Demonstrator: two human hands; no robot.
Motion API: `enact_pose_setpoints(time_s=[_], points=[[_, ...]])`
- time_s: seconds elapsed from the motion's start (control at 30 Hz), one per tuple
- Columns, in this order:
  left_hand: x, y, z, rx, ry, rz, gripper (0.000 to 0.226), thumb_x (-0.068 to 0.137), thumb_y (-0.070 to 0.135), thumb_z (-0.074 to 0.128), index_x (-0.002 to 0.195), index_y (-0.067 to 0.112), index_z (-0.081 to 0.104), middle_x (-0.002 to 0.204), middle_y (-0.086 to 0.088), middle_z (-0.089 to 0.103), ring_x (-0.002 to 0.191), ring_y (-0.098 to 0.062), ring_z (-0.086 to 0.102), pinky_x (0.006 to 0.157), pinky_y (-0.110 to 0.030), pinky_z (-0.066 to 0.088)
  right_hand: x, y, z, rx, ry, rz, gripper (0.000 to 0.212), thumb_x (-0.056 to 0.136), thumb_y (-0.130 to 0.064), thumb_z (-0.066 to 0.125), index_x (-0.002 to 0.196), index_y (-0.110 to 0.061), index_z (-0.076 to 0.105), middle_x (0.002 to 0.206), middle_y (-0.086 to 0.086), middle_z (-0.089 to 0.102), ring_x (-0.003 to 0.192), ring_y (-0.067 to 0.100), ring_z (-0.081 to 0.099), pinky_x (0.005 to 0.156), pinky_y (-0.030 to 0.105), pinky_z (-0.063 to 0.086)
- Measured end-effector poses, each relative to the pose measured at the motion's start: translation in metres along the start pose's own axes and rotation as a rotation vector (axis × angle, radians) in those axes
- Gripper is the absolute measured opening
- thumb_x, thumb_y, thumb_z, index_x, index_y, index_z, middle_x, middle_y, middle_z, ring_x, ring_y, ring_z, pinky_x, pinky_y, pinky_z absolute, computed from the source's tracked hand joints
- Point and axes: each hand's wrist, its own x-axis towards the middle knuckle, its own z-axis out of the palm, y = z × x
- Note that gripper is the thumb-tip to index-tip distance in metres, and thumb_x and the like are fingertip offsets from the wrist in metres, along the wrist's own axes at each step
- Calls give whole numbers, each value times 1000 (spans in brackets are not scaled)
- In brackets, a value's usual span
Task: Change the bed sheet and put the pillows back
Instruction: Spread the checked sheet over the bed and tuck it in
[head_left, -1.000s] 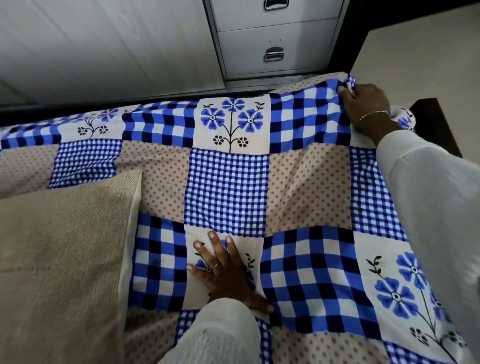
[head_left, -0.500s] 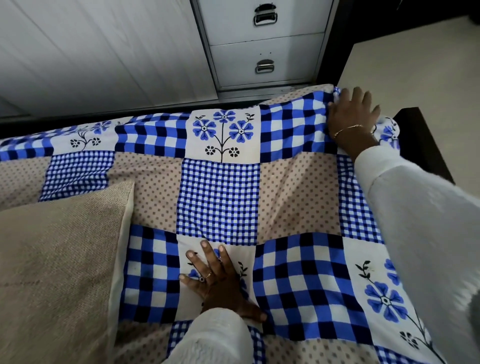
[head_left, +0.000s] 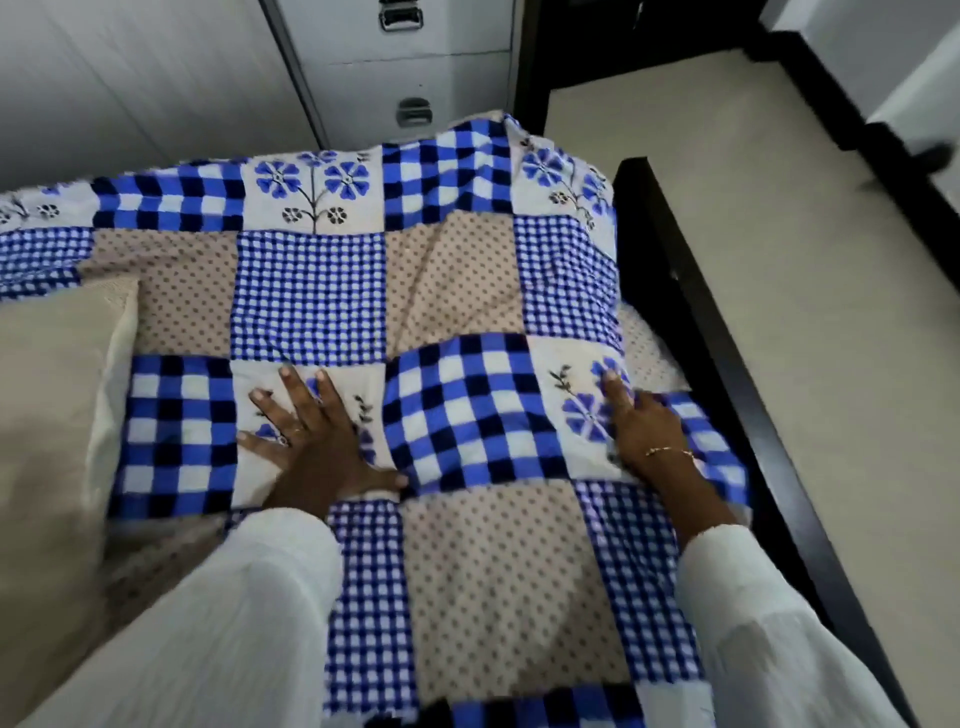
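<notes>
**Bed sheet spread, both hands flat on it**

Head view. We find the bed sheet (head_left: 467, 291), a patchwork of blue checks, beige dots and blue flower squares, lying over the bed from the far edge to the bottom of the picture. Creases run through the dotted square near the middle, and the right edge of the sheet is rumpled where it meets the dark bed frame (head_left: 691, 322). A strip of dotted fabric shows just beside that frame, under the sheet's edge; we cannot tell what it belongs to.

We record the left hand (head_left: 306, 441) lying palm down on a flower square, fingers straight and spread, thumb out to the right, touching the sheet. A ring sits on one finger. The right hand (head_left: 644, 421) lies on the sheet near its right edge, over another flower square, fingers extended toward the far end; it is blurred, so we cannot tell how firmly it presses. A thin bracelet (head_left: 670, 452) circles its wrist. Both arms wear white sleeves (head_left: 223, 623).

One beige pillow (head_left: 57, 395) lies at the left of the picture on the sheet, just beside the left hand but apart from it.

Beyond the bed we note a grey cabinet with drawers (head_left: 415, 67), and to the right a pale floor (head_left: 779, 234).
</notes>
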Motion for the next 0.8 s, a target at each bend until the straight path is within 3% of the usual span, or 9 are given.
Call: enact_pose_setpoints(time_s=[0.1, 0.17, 0.23, 0.37, 0.47, 0.6, 0.7, 0.77, 0.8], points=[[-16, -4, 8, -37, 228, 93, 133, 56, 74, 66, 149, 6, 0, 154, -22, -9, 140, -48, -3, 102, -71, 11, -27, 41, -13, -75, -72, 16, 57, 102, -40, 19, 142, -1, 30, 141, 24, 40, 128, 36, 40, 101, 35, 31], [-46, 3, 26, -209, 443, 302, 94, 74, 65, 59, 141, 3, 35, 151, -21, 24, 139, -43, 19, 103, -68, 18, -58, 71, -12, -81, -26, -77, 54, 100, -42, 25, 131, -3, 45, 133, 23, 49, 123, 35, 45, 95, 33, 32], [-95, 23, 56, -323, 619, 532, 71, 83, 60, 43, 126, 4, 53, 140, -21, 44, 132, -40, 35, 101, -68, 25, -85, 102, -5, -46, 52, -142, 57, 95, -50, 26, 127, -9, 49, 128, 20, 53, 119, 34, 49, 96, 35, 33], [-230, 91, 128, -166, 419, 1147, 74, 77, 74, 41, 133, 25, 42, 149, -2, 35, 139, -30, 27, 109, -63, 7, -142, 182, -6, -233, -1, -34, 61, 97, -47, 14, 142, -11, 35, 145, 13, 36, 133, 29, 31, 109, 41, 22], [-288, 127, 159, 81, 262, 1288, 78, 71, 79, 38, 129, 29, 53, 143, 6, 44, 139, -27, 29, 108, -59, 5, -172, 236, -13, -21, -41, 110, 110, 74, -82, -4, 140, -3, 36, 144, 15, 38, 134, 29, 34, 110, 36, 24], [-300, 142, 166, 149, 191, 1300, 84, 67, 85, 34, 117, 26, 65, 129, 9, 58, 132, -21, 42, 108, -57, 9, -199, 275, -27, 118, -341, 81, 60, 93, -54, 32, 129, -9, 48, 131, 1, 48, 118, 15, 48, 96, 22, 35], [-300, 146, 166, 202, 200, 1308, 83, 67, 84, 32, 115, 25, 66, 124, 8, 61, 129, -21, 46, 106, -58, 12, -203, 293, -31, 26, -221, 27, 13, 95, -11, 51, 85, -10, 59, 83, 0, 63, 77, 2, 58, 74, 20, 44], [-307, 149, 165, 227, 203, 1259, 79, 70, 79, 29, 110, 24, 69, 121, 5, 64, 126, -22, 49, 104, -59, 15, -202, 297, -34, -100, -112, 49, 17, 93, -4, 50, 78, -9, 55, 77, 9, 63, 75, 11, 62, 67, 17, 45], [-313, 151, 166, 222, 216, 1231, 76, 72, 75, 27, 106, 22, 71, 119, 3, 65, 125, -24, 50, 103, -61, 16, -200, 301, -36, -150, -38, 68, 15, 93, -4, 48, 83, -5, 59, 85, 18, 65, 83, 25, 64, 71, 26, 47]])
